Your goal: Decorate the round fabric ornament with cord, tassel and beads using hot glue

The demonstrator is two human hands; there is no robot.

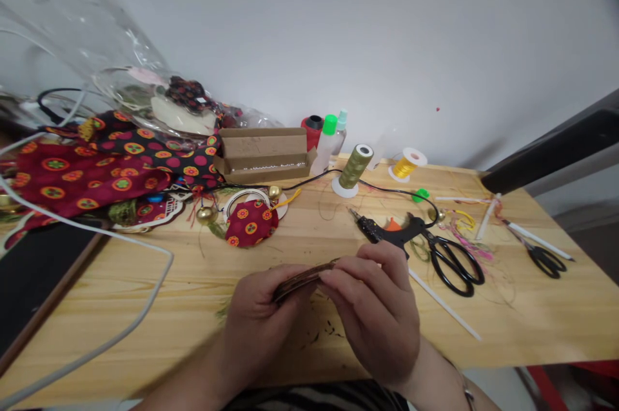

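Between my two hands is a thin, dark brown flat piece [304,279], seen nearly edge-on above the table's front part. My left hand [264,314] is closed on its left end, with the thumb along the near side. The fingers of my right hand [380,304] pinch its right end and cover much of it. What the piece is made of I cannot make out. Small dark scraps [316,335] lie on the wood beneath my hands. Just beyond my right hand rests a black glue gun [387,230], beside black-handled scissors [454,266].
A red patterned fabric disc [251,222] lies beyond my left hand. Behind stand an open cardboard box [264,146], a green-capped bottle [325,143], a green thread spool [355,166] and a yellow spool [407,164]. A white cable [159,282] crosses the left; smaller scissors [544,259] lie right.
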